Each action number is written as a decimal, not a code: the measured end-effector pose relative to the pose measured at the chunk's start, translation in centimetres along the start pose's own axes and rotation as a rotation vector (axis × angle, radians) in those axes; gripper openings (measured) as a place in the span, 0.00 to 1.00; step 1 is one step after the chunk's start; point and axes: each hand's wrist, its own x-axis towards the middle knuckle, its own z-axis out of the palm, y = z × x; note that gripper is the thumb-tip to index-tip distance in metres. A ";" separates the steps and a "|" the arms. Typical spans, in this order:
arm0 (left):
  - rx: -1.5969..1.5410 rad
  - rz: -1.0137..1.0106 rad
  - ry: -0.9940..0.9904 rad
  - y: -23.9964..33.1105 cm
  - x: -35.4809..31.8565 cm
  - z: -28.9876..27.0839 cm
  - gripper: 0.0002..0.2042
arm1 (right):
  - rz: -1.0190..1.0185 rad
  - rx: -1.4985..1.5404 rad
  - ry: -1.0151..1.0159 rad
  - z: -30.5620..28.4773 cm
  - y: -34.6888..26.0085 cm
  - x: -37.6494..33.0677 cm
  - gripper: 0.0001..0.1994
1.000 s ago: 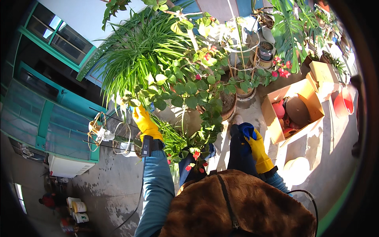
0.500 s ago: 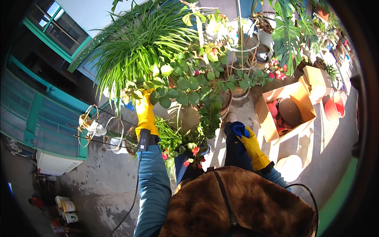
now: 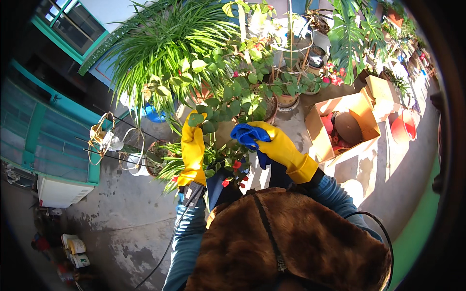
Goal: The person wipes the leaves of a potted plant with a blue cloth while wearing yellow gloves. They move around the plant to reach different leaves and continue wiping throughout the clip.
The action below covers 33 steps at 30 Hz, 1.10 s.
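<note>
Seen from above, a person in yellow rubber gloves tends a potted plant with round green leaves and small red flowers [image 3: 228, 160]. The left hand [image 3: 193, 145] reaches up into the foliage, fingers closed lightly around a leaf. The right hand [image 3: 276, 145] has its fingers wrapped around a bunched blue cloth [image 3: 246, 136], held against the leaves just above the flowers. Wiping well likely means supporting each leaf from behind and stroking gently. An open cardboard box [image 3: 347, 123] sits on the concrete floor [image 3: 126, 218] to the right.
</note>
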 end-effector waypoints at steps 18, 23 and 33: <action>0.179 -0.226 -0.234 1.9 -3.4 0.6 0.25 | -0.044 0.211 -0.019 6.4 -4.3 5.2 0.20; -0.063 -0.233 -0.191 1.5 -2.9 0.2 0.30 | 0.045 0.305 0.068 4.4 -2.7 4.5 0.20; 0.252 -0.018 -0.208 0.2 -3.8 0.6 0.27 | 0.226 -0.142 -0.108 6.0 -1.2 4.3 0.15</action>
